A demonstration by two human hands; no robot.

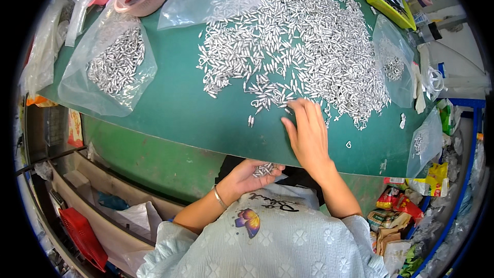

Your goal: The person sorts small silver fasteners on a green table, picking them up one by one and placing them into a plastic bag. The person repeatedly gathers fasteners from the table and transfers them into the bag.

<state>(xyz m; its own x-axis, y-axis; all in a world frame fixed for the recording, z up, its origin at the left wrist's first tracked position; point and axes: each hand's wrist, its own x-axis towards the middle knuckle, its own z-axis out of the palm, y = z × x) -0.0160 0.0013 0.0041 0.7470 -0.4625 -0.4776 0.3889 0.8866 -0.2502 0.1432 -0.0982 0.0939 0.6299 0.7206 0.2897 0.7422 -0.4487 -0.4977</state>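
Silver metal pieces (309,46) fill our cupped left hand (252,175); our right hand (309,134), fingers open, touches the heap beside a filled clear bag (110,67).

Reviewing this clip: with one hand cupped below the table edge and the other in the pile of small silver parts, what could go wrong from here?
1. The left hand, cupped below the green table's edge, already holds a heap of silver parts; more could spill onto the lap.
2. The right hand rakes at the big pile near the edge, so loose pieces may roll off.
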